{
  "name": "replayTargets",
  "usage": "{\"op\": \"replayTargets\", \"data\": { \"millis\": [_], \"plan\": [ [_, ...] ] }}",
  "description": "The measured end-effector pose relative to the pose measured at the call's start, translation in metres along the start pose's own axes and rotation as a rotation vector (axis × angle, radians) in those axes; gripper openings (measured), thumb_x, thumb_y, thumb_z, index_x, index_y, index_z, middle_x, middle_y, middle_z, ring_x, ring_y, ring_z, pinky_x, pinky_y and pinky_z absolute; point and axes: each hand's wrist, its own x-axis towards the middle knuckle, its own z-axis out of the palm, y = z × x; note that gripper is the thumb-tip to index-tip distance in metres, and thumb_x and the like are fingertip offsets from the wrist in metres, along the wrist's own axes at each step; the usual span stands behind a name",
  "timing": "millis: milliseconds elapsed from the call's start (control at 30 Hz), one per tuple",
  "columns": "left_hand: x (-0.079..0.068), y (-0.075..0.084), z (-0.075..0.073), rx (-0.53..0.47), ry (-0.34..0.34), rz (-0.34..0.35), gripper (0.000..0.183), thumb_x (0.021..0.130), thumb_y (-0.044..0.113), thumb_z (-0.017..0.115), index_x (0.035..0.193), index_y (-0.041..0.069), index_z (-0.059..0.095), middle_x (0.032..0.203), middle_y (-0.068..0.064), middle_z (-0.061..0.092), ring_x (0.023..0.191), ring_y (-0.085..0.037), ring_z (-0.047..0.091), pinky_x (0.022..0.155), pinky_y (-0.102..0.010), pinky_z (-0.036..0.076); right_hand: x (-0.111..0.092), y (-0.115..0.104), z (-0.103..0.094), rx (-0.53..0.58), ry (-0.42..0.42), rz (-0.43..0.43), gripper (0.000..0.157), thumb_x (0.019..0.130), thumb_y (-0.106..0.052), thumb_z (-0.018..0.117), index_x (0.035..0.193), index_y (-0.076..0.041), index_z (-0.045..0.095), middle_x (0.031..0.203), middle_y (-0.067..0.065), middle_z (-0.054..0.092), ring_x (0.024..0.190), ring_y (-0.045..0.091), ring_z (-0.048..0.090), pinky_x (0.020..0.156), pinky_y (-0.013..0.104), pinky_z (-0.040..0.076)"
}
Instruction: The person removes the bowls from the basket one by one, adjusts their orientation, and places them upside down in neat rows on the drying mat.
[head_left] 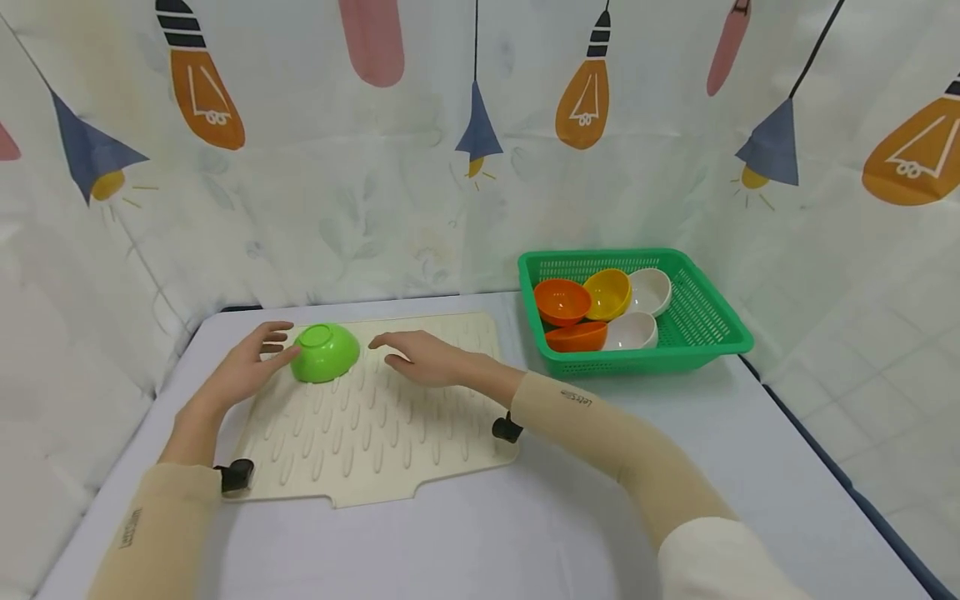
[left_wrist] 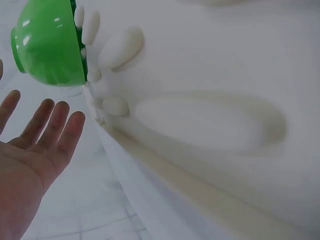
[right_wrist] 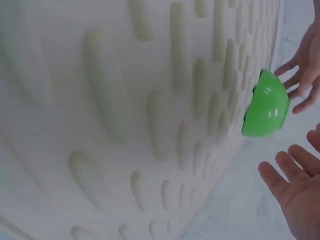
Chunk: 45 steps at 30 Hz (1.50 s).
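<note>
Green bowl [head_left: 327, 354] (just one) sits inverted between two hands [head_left: 242, 367] [head_left: 429, 358].

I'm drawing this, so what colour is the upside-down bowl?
The upside-down bowl is bright green; the head view shows it best.

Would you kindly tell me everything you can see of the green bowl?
The green bowl is glossy, plastic-looking and upside down, its round foot facing up. It rests on the cream mat near its far left corner. The right hand is clear of it; whether the left hand touches it is unclear.
</note>
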Motion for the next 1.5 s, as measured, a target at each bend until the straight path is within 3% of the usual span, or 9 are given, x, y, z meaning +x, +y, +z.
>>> {"op": "replayTargets", "data": {
  "millis": [200, 400, 633, 867, 1033, 1200, 1300, 1400, 1500],
  "plan": [
    [-0.008, -0.001, 0.003, 0.018, 0.040, -0.040, 0.063, 0.109, 0.036, 0.050, 0.152, -0.006, 0.033, 0.146, -0.041, 0.036, 0.132, -0.059, 0.038, 0.100, -0.070, 0.039, -0.030, -0.002, -0.008, 0.117, 0.025, -0.016, 0.037, 0.110, -0.013, 0.046, 0.147, -0.009, 0.052, 0.148, 0.002, 0.054, 0.139, 0.016, 0.047, 0.107, 0.022, 0.041],
    [-0.014, -0.002, 0.003, 0.030, -0.006, -0.077, 0.066, 0.110, 0.035, 0.048, 0.154, -0.010, 0.028, 0.147, -0.044, 0.031, 0.133, -0.061, 0.034, 0.101, -0.071, 0.037, -0.057, -0.005, -0.009, 0.258, 0.058, -0.030, 0.034, 0.109, -0.011, 0.047, 0.141, -0.005, 0.057, 0.143, 0.006, 0.059, 0.134, 0.020, 0.052, 0.102, 0.023, 0.047],
    [-0.021, -0.006, 0.000, 0.031, -0.032, -0.114, 0.072, 0.109, 0.037, 0.049, 0.154, -0.013, 0.024, 0.147, -0.046, 0.028, 0.134, -0.062, 0.032, 0.104, -0.070, 0.035, -0.089, -0.010, -0.016, 0.320, 0.104, -0.021, 0.030, 0.107, -0.010, 0.053, 0.136, -0.006, 0.060, 0.136, 0.002, 0.063, 0.127, 0.018, 0.057, 0.099, 0.025, 0.050],
    [-0.028, -0.005, -0.007, 0.013, -0.105, -0.204, 0.080, 0.108, 0.042, 0.050, 0.155, -0.014, 0.019, 0.150, -0.046, 0.024, 0.134, -0.061, 0.033, 0.102, -0.071, 0.037, -0.120, -0.007, -0.042, 0.379, 0.151, 0.002, 0.026, 0.107, -0.014, 0.057, 0.131, -0.010, 0.062, 0.130, -0.003, 0.064, 0.118, 0.010, 0.060, 0.098, 0.029, 0.052],
    [-0.032, -0.008, -0.014, -0.045, -0.184, -0.279, 0.089, 0.106, 0.042, 0.054, 0.155, -0.017, 0.009, 0.150, -0.047, 0.023, 0.126, -0.058, 0.047, 0.103, -0.063, 0.043, -0.144, -0.001, -0.065, 0.476, 0.185, 0.062, 0.027, 0.107, -0.015, 0.057, 0.133, -0.009, 0.061, 0.130, 0.001, 0.062, 0.118, 0.017, 0.062, 0.097, 0.035, 0.054],
    [-0.033, -0.014, -0.020, -0.106, -0.222, -0.329, 0.087, 0.106, 0.035, 0.058, 0.152, -0.021, 0.011, 0.150, -0.047, 0.022, 0.132, -0.057, 0.042, 0.101, -0.053, 0.050, -0.165, 0.014, -0.083, 0.608, 0.244, 0.150, 0.030, 0.107, -0.013, 0.057, 0.135, -0.004, 0.059, 0.131, 0.007, 0.061, 0.116, 0.028, 0.065, 0.092, 0.041, 0.057],
    [-0.032, -0.020, -0.021, -0.113, -0.227, -0.341, 0.079, 0.104, 0.027, 0.061, 0.149, -0.024, 0.019, 0.148, -0.046, 0.028, 0.129, -0.052, 0.047, 0.094, -0.046, 0.055, -0.177, 0.022, -0.093, 0.658, 0.277, 0.196, 0.030, 0.107, -0.015, 0.057, 0.135, -0.005, 0.059, 0.131, 0.010, 0.061, 0.116, 0.033, 0.064, 0.092, 0.042, 0.057],
    [-0.030, -0.026, -0.022, -0.125, -0.227, -0.340, 0.072, 0.100, 0.016, 0.066, 0.146, -0.024, 0.027, 0.141, -0.042, 0.039, 0.114, -0.037, 0.060, 0.087, -0.040, 0.058, -0.189, 0.028, -0.103, 0.691, 0.308, 0.235, 0.029, 0.107, -0.017, 0.057, 0.135, -0.008, 0.059, 0.131, 0.013, 0.062, 0.117, 0.039, 0.063, 0.094, 0.046, 0.056],
    [-0.030, -0.025, -0.022, -0.133, -0.222, -0.328, 0.069, 0.094, 0.006, 0.068, 0.144, -0.023, 0.031, 0.132, -0.038, 0.048, 0.101, -0.024, 0.063, 0.081, -0.036, 0.059, -0.200, 0.034, -0.114, 0.695, 0.342, 0.270, 0.031, 0.107, -0.019, 0.057, 0.134, -0.003, 0.057, 0.130, 0.019, 0.060, 0.117, 0.043, 0.061, 0.095, 0.048, 0.056]
  ]
}}
